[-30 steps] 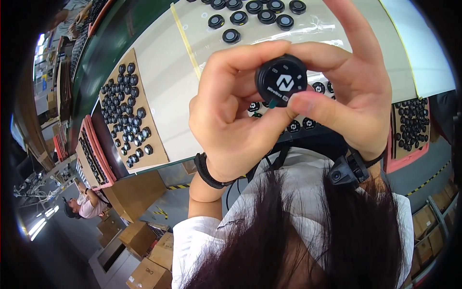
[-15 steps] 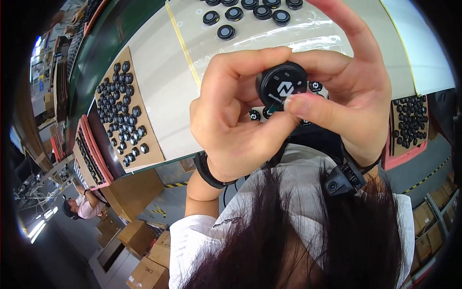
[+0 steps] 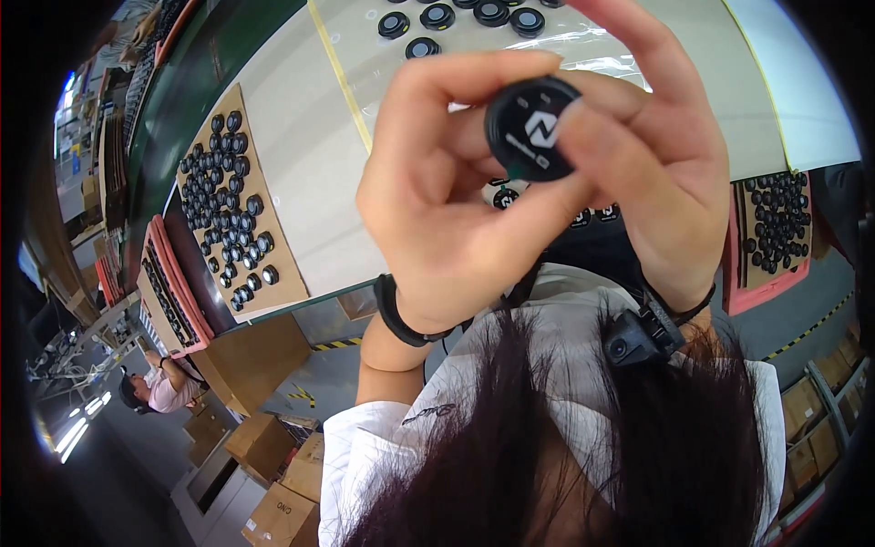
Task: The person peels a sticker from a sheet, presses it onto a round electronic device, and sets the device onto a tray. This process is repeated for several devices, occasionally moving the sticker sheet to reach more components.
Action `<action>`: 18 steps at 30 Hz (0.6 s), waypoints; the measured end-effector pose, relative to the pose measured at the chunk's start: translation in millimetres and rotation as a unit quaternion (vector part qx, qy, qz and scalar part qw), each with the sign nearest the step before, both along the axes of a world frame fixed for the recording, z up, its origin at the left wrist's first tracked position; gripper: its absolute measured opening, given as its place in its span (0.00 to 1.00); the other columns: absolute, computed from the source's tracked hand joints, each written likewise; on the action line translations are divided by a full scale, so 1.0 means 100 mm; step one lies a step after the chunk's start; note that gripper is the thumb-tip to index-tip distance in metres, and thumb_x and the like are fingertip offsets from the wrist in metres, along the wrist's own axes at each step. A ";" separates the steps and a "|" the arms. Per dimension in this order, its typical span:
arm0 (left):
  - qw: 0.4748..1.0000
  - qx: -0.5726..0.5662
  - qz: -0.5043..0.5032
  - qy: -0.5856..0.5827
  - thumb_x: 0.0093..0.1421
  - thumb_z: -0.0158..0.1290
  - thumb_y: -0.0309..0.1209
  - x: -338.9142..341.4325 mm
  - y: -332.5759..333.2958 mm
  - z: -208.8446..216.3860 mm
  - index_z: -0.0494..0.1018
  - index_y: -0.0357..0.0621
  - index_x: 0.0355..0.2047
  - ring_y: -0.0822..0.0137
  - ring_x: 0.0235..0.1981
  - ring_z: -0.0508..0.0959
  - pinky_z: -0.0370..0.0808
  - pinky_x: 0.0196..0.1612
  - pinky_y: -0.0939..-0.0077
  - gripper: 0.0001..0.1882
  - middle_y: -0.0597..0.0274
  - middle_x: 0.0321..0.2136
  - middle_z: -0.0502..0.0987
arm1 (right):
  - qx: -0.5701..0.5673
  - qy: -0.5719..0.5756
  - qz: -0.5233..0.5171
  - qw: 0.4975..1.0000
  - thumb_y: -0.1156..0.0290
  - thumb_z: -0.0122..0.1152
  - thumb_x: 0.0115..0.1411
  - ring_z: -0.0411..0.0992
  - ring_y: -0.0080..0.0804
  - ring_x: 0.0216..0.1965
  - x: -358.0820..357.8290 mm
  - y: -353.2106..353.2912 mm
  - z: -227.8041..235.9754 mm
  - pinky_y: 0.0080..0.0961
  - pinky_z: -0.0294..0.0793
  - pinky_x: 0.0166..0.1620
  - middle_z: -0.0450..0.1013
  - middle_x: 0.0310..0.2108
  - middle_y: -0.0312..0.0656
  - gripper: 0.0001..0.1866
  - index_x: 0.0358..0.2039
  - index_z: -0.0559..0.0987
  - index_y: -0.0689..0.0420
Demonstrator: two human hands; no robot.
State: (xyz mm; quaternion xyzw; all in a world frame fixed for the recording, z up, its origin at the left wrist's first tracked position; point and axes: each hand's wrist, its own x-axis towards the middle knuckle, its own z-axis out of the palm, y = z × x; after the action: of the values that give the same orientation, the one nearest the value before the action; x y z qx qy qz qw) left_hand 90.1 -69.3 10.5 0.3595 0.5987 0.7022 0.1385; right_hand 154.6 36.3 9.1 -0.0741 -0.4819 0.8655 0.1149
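Both hands hold one round black disc (image 3: 519, 132) with a white emblem on its face, tilted toward me above the table. My left hand (image 3: 437, 201) is closed on its left side, index finger over the top rim and thumb below. My right hand (image 3: 661, 159) grips the right side, its thumb blurred across the face and covering part of it. A small bit of green (image 3: 515, 171) shows at the disc's lower edge; I cannot tell what it is. Under the hands, more black discs with white emblems (image 3: 581, 218) show partly.
Black round pieces with pale centres (image 3: 437, 15) lie at the table's far side. A cardboard sheet (image 3: 273, 237) with many such pieces is on the left. At right stands a pink-edged tray (image 3: 770, 294) holding more. Another person (image 3: 164, 383) and cardboard boxes (image 3: 283, 520) are at lower left.
Both hands have risen slightly with the disc, which has turned a little. My right thumb has moved up from the disc's lower edge across its right side.
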 end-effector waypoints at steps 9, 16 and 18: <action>0.971 0.022 -0.075 -0.227 0.50 0.50 0.20 -0.06 0.01 0.01 0.62 0.29 0.45 0.61 0.25 0.76 0.76 0.24 0.77 0.20 0.45 0.28 0.74 | 0.020 -0.013 -0.005 1.000 0.77 0.48 0.57 0.70 0.33 0.42 0.00 0.02 -0.05 0.26 0.63 0.49 0.71 0.32 0.44 0.36 0.61 0.41 0.61; 0.972 0.005 -0.062 -0.229 0.51 0.50 0.19 -0.04 0.03 0.05 0.62 0.29 0.45 0.62 0.22 0.76 0.76 0.23 0.76 0.20 0.45 0.27 0.74 | 0.031 -0.018 -0.008 0.999 0.77 0.48 0.57 0.70 0.33 0.43 0.02 0.01 -0.04 0.26 0.63 0.49 0.71 0.31 0.44 0.35 0.61 0.42 0.61; 0.970 0.004 -0.052 -0.236 0.50 0.51 0.19 -0.03 0.04 0.06 0.62 0.29 0.45 0.63 0.22 0.76 0.76 0.24 0.76 0.20 0.46 0.27 0.74 | 0.036 -0.021 -0.009 0.999 0.77 0.48 0.57 0.70 0.33 0.43 0.00 0.03 -0.07 0.26 0.63 0.49 0.71 0.31 0.43 0.35 0.61 0.42 0.61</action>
State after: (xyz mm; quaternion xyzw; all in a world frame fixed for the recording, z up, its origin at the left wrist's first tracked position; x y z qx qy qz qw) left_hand 87.2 -65.7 16.3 0.2153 0.5265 0.7615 0.3106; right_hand 154.2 39.7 2.3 -0.0925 -0.5143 0.8448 0.1153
